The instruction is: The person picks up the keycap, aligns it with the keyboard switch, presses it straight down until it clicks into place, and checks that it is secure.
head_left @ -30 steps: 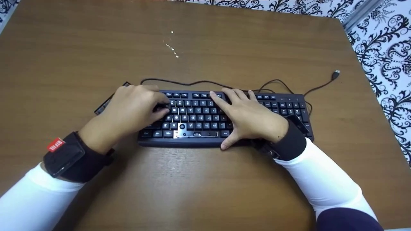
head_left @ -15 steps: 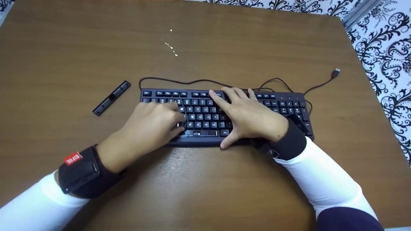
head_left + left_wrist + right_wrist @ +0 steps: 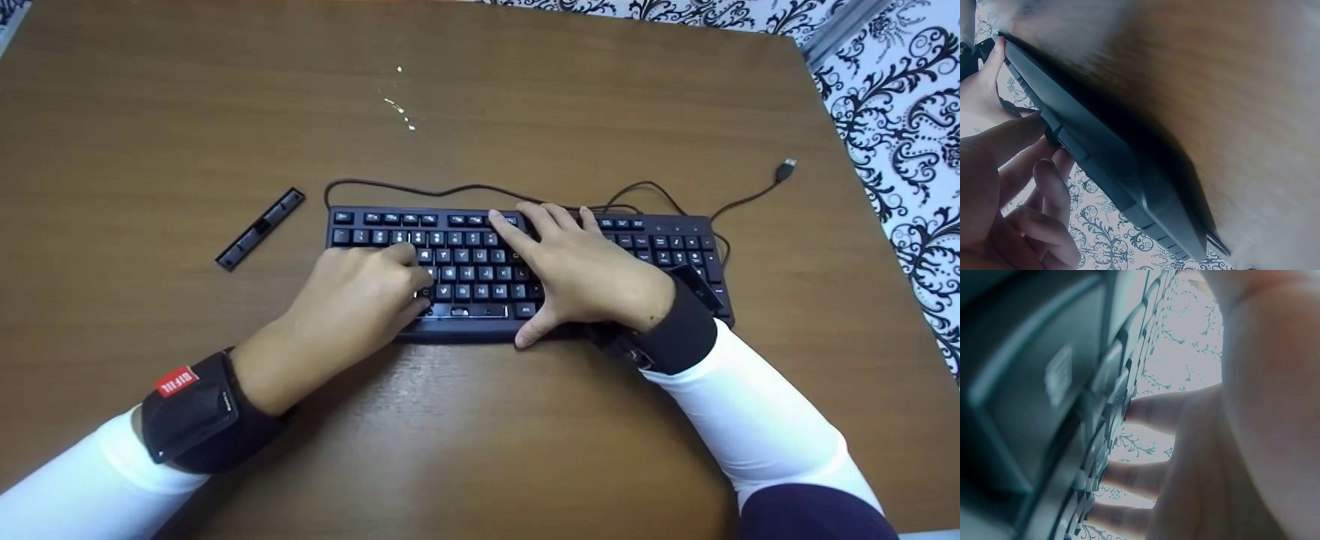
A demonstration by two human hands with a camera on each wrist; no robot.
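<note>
A black keyboard [image 3: 480, 330] lies on the wooden table, its space-bar slot [image 3: 480, 312] bare. My left hand [image 3: 356, 296] is over the lower left letter keys, thumb and forefinger pinching a small dark keycap [image 3: 1051, 137] at the C position. Its other fingers are curled in the left wrist view. How firmly the cap sits there is hidden by the fingers. My right hand [image 3: 574, 274] rests spread across the right middle of the keyboard, fingertips on the upper keys and thumb at the front edge.
To the left of the keyboard lies a loose black space bar [image 3: 260, 229], hollow side up. The keyboard's cable [image 3: 450, 190] runs behind it to a USB plug [image 3: 784, 171] at the right. Patterned black-and-white wall covering [image 3: 892, 120] borders the table.
My left hand has moved right and towards me, from the left end of the keyboard to the C position, uncovering the space bar. My right hand has stayed put.
</note>
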